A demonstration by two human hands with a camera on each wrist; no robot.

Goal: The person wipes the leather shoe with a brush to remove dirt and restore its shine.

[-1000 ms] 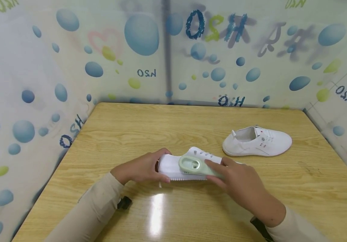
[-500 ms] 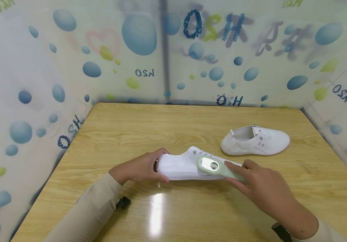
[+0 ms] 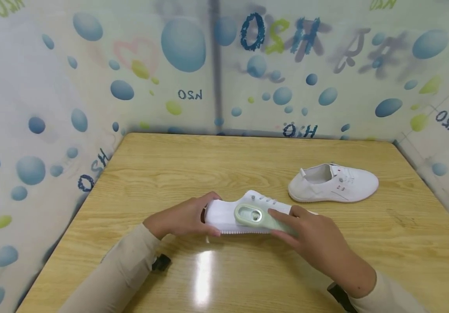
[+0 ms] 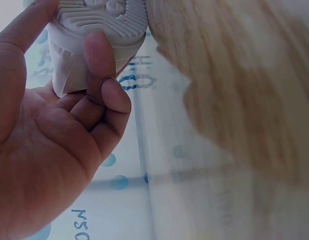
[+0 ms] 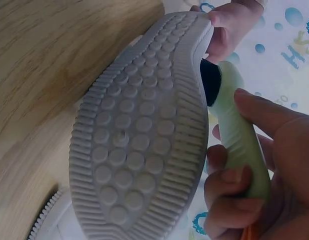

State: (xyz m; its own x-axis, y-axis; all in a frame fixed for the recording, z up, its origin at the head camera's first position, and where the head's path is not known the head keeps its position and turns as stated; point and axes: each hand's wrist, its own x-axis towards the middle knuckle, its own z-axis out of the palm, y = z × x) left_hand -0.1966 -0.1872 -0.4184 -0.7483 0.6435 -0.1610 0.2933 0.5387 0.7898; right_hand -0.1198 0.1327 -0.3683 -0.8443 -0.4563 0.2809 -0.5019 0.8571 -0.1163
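Observation:
A white lace-up shoe (image 3: 224, 215) is tilted on its side, its ribbed sole edge toward me. My left hand (image 3: 187, 217) grips it by the heel, thumb and fingers on either side. In the left wrist view, fingers curl under the heel end of the sole (image 4: 107, 22). My right hand (image 3: 318, 237) holds a light green brush (image 3: 253, 216) by its handle, with its head against the side of the shoe. In the right wrist view, dark bristles (image 5: 210, 82) meet the shoe's side beside the studded sole (image 5: 139, 130).
A second white shoe (image 3: 334, 184) stands upright at the back right of the wooden table (image 3: 161, 163), toe to the right. Behind the table is a wall covering (image 3: 232, 87) printed with blue bubbles and letters.
My right hand slid the brush right toward the toe, then back left to the middle of the shoe's side. The left hand keeps its hold on the heel.

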